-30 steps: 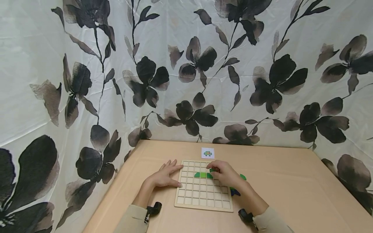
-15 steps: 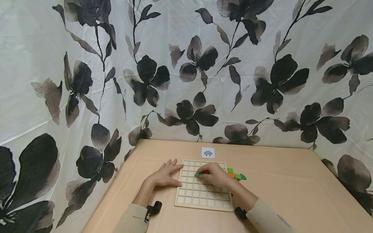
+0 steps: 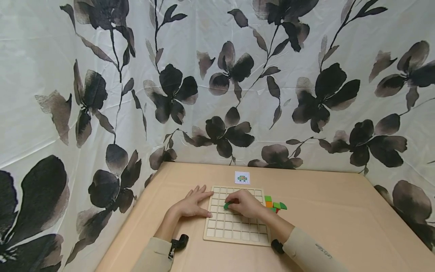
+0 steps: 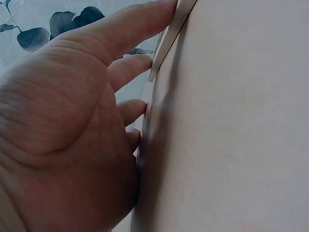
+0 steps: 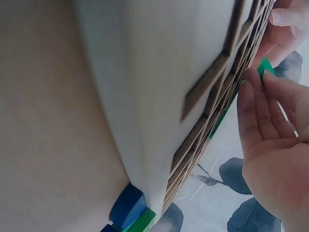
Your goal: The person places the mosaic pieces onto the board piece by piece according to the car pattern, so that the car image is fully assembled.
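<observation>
— Head view: our right hand (image 3: 245, 204) pinches a green piece (image 3: 226, 205) at its fingertips, low over the wooden grid board (image 3: 234, 231), toward the left-middle cells.

— And our left hand (image 3: 192, 206)?

— Flat on the table (image 3: 340, 226), fingers straight against the board's left edge, nearer the piece than the loose green and orange blocks (image 3: 274, 205) to the right.

— Its long axis?

— We cannot tell; fingers hide it. Since a second ago, the right hand has moved left across the board.
</observation>
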Demonstrator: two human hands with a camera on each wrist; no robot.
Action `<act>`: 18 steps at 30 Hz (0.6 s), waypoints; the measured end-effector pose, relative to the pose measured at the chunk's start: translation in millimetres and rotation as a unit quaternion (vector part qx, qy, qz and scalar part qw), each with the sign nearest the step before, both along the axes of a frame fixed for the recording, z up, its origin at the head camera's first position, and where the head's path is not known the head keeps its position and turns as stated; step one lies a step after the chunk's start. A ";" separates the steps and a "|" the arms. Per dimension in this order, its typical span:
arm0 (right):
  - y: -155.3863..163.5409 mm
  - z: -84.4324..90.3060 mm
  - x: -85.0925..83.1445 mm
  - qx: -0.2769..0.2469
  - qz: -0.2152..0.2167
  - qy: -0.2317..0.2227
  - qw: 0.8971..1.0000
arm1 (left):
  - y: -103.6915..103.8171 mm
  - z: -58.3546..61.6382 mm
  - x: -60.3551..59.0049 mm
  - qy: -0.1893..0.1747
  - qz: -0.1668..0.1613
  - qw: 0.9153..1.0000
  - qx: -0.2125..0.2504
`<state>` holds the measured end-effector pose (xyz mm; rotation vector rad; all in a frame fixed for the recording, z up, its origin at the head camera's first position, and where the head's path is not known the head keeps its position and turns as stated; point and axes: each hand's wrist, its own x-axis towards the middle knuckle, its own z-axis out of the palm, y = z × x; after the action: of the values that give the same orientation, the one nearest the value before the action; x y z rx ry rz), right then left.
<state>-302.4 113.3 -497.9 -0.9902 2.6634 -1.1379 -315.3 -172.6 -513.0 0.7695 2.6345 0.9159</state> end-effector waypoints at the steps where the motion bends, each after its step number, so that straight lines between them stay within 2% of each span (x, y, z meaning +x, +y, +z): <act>1: -0.5 -0.7 -0.1 -0.005 -0.008 0.004 1.000 | -0.2 -0.2 0.1 0.000 0.000 1.000 0.000; 5: -2.2 -3.6 -0.2 -0.036 -0.035 0.014 0.999 | -1.1 -2.1 -0.4 0.001 0.000 1.000 -0.002; 10: -6.0 -6.5 0.1 -0.058 -0.025 -0.024 0.998 | -1.9 -3.9 -1.4 0.000 -0.001 1.000 -0.001; 18: -15.3 -5.4 3.5 -0.034 -0.007 -0.027 0.999 | -2.1 -1.4 -0.1 -0.004 -0.001 1.000 -0.001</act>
<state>-298.8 98.0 -503.3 -0.9371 2.6097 -1.2479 -315.4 -174.7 -514.4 0.7659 2.6272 0.9135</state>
